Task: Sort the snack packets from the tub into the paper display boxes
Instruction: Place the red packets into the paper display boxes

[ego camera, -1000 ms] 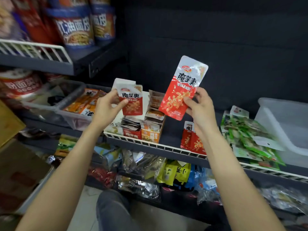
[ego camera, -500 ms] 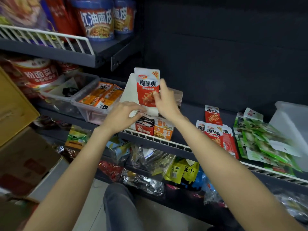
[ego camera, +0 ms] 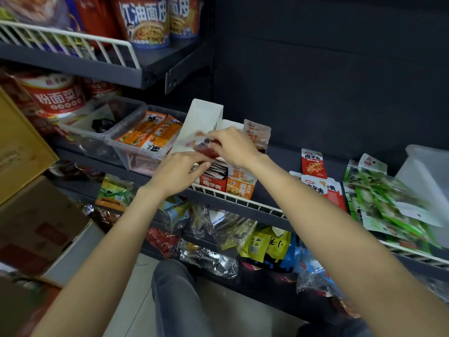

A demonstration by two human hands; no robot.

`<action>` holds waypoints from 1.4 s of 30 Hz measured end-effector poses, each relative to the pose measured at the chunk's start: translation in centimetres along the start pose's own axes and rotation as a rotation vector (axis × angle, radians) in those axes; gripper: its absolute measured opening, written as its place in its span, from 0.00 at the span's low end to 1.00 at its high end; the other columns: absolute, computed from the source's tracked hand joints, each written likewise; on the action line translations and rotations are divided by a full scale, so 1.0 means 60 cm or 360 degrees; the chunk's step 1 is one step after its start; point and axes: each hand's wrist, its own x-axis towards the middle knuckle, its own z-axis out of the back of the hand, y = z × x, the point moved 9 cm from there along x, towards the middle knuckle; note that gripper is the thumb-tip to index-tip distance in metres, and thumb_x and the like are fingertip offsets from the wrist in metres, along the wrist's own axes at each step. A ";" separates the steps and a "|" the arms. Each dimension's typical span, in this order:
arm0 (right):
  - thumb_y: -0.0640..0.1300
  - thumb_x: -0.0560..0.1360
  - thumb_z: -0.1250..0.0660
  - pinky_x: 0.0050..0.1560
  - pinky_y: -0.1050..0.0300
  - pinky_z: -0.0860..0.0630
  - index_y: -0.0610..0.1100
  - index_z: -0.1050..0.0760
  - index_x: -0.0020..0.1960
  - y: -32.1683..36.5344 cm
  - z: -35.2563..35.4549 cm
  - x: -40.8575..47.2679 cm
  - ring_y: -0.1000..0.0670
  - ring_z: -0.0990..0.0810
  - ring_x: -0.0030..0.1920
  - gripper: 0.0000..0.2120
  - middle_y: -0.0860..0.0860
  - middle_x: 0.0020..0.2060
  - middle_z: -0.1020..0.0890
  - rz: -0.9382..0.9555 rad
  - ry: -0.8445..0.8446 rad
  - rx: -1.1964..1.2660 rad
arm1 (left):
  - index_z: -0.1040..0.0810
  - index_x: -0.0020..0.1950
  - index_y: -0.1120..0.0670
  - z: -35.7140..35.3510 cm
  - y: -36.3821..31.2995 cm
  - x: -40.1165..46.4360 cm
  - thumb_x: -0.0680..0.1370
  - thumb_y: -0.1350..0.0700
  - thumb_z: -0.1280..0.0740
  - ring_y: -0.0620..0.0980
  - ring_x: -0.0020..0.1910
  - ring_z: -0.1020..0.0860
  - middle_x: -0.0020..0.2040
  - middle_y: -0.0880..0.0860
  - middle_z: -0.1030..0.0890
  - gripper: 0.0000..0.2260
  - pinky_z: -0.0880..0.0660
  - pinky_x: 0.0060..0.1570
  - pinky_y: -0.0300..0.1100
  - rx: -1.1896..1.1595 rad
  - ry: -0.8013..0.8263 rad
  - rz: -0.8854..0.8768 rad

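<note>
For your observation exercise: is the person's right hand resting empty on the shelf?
No: the right hand grips a red snack packet above the paper display boxes, beside the left hand.

A red snack packet (ego camera: pixel 202 147), motion-blurred, is pinched by the right hand (ego camera: pixel 234 148) above the red paper display box (ego camera: pixel 213 182). The left hand (ego camera: pixel 178 172) is held just beside it, fingers (ego camera: pixel 200 164) at the box's near edge. An orange display box (ego camera: pixel 240 187) is seen touching the red one. Loose red packets (ego camera: pixel 313 164) and green packets (ego camera: pixel 388 203) are spread on the shelf (ego camera: pixel 279 156), with a white tub (ego camera: pixel 427 171) at far right.
</note>
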 end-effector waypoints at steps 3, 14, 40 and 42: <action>0.47 0.78 0.36 0.37 0.55 0.27 0.43 0.20 0.45 -0.027 0.015 -0.003 0.49 0.20 0.41 0.09 0.48 0.41 0.17 -0.0213 -0.0212 0.0441 | 0.20 0.58 0.48 -0.001 -0.003 -0.004 0.77 0.36 0.46 0.48 0.52 0.21 0.54 0.48 0.18 0.23 0.27 0.45 0.42 -0.0031 0.0035 -0.0031; 0.39 0.78 0.37 0.50 0.59 0.26 0.47 0.23 0.62 -0.031 -0.018 -0.017 0.49 0.20 0.54 0.14 0.47 0.57 0.19 -0.0234 0.0284 0.0177 | 0.19 0.57 0.50 0.001 -0.017 -0.014 0.75 0.51 0.30 0.51 0.54 0.20 0.55 0.49 0.18 0.12 0.24 0.50 0.47 0.0058 -0.0056 -0.0226; 0.50 0.77 0.35 0.60 0.51 0.27 0.47 0.26 0.64 -0.499 0.031 -0.275 0.42 0.23 0.60 0.17 0.42 0.59 0.21 -0.1244 -0.0026 0.0223 | 0.34 0.69 0.56 -0.340 -0.299 0.140 0.66 0.38 0.26 0.53 0.60 0.25 0.62 0.55 0.24 0.39 0.28 0.60 0.47 -0.0476 0.0636 0.0499; 0.52 0.75 0.33 0.60 0.52 0.28 0.51 0.25 0.63 -0.524 0.006 -0.253 0.42 0.23 0.60 0.17 0.43 0.60 0.21 -0.1328 0.0067 0.0249 | 0.30 0.66 0.55 -0.333 -0.296 0.145 0.66 0.40 0.25 0.51 0.58 0.23 0.60 0.52 0.22 0.34 0.27 0.59 0.46 -0.0514 0.0554 0.0447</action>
